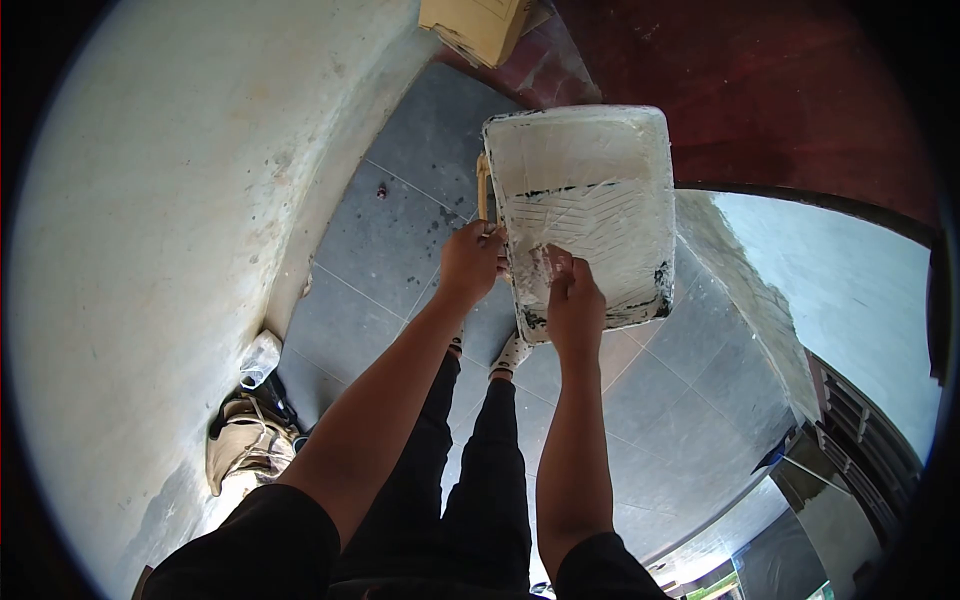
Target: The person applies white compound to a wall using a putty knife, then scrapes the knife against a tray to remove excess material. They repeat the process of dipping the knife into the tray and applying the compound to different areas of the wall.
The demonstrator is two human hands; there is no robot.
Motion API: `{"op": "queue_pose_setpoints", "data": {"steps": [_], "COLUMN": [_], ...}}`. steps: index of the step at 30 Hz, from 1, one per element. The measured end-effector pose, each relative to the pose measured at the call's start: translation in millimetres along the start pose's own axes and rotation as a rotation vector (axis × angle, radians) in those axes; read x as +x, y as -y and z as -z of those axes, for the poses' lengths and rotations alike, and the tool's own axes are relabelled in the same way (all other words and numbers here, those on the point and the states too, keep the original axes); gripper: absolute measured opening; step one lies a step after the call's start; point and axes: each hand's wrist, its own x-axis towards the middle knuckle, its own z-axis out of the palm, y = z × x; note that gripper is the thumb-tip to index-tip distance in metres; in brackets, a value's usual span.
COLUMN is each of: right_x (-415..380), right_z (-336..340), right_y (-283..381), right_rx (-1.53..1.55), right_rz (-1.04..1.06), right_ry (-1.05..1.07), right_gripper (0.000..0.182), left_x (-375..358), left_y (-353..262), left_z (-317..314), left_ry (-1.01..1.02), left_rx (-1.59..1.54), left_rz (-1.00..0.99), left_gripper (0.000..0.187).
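A white plastic paint tray, smeared with whitish paint and dark flecks, is held out in front of me. Its ribbed slope faces up. My left hand is closed on the tray's left rim. Just above that hand, a thin yellowish stick-like piece runs along the tray's outer side. My right hand is over the lower part of the tray, fingers pinched together. At its fingertips is a crumpled, whitish, partly see-through piece, whose kind I cannot make out.
Grey floor tiles with dark spots lie below. A plastered wall rises at left. A cardboard box sits at the top, beside a dark red surface. A beige bag lies by the wall. My feet stand under the tray.
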Motion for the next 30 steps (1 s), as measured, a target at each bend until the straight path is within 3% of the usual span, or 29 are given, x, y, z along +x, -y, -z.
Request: {"op": "queue_pose_setpoints", "data": {"steps": [5,7,8,10,14,18,22,24,25,29,30], "right_x": [35,64,77,96,94,27,-23,-38,-44,-53,-54], "right_z": [26,19,12,1,15,51,34,25,23,18,10], "right_y": [5,-3,-3,0,-2,5,-34,-44,-45,-45,-48], "right_rx": [0.158,0.187,0.189,0.363,0.096,0.135,-0.114,0.223,0.454,0.308,0.527], "right_rz": [-0.150,0.078,0.081,0.154,0.114,0.200,0.172,0.038,-0.137,-0.322,-0.353], "right_ry": [-0.037,-0.081,-0.083,0.261,0.474,0.339,0.290,0.004,-0.085,-0.256,-0.191], "right_gripper": [0.019,0.022,0.022,0.026,0.027,0.022,0.022,0.021,0.023,0.019,0.017], "left_x": [1,2,2,2,2,5,3,1,1,0,-1], "left_y": [-3,-2,-2,-2,2,2,2,0,-2,-4,-5], "left_z": [1,1,0,1,1,0,0,0,0,-1,-1], "left_ry": [-0.013,-0.003,-0.004,-0.022,-0.012,-0.017,-0.021,-0.022,-0.025,-0.024,-0.023], "left_rx": [0.045,0.017,0.017,0.035,0.005,0.020,0.016,0.014,0.012,0.000,0.002], "left_rz": [-0.010,-0.007,-0.010,-0.021,-0.021,-0.007,-0.009,-0.006,-0.006,0.008,0.013], "left_gripper": [0.028,0.028,0.028,0.028,0.029,0.029,0.029,0.029,0.029,0.029,0.029]}}
